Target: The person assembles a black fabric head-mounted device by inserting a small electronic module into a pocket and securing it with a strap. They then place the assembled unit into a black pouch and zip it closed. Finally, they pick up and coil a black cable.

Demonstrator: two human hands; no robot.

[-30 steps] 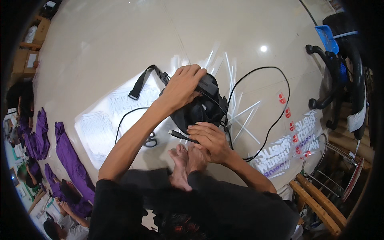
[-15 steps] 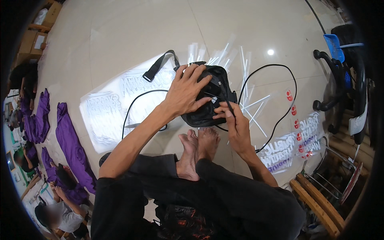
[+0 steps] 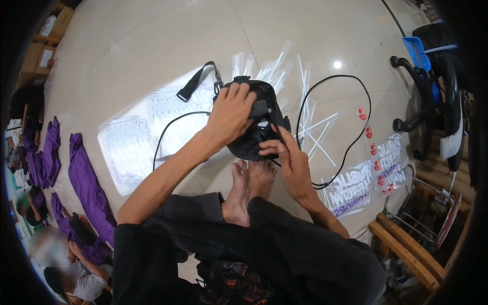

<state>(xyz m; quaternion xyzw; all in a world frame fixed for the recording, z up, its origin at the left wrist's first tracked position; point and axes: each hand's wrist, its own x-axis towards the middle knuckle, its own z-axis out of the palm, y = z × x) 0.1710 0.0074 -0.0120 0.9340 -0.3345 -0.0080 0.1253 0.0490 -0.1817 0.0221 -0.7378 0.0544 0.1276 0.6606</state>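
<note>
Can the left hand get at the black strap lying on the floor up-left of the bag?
Probably yes. The left hand rests on the black bag, and the strap lies just beyond it on bare floor, with nothing between them.

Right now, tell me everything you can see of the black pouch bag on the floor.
The black pouch bag looks like soft fabric, rounded, lying on the pale tiled floor just beyond the person's bare feet. A black strap with a buckle trails off to its upper left. The left hand presses flat on top; the right hand pinches at its right edge, where a thin black cable loops away.
</note>
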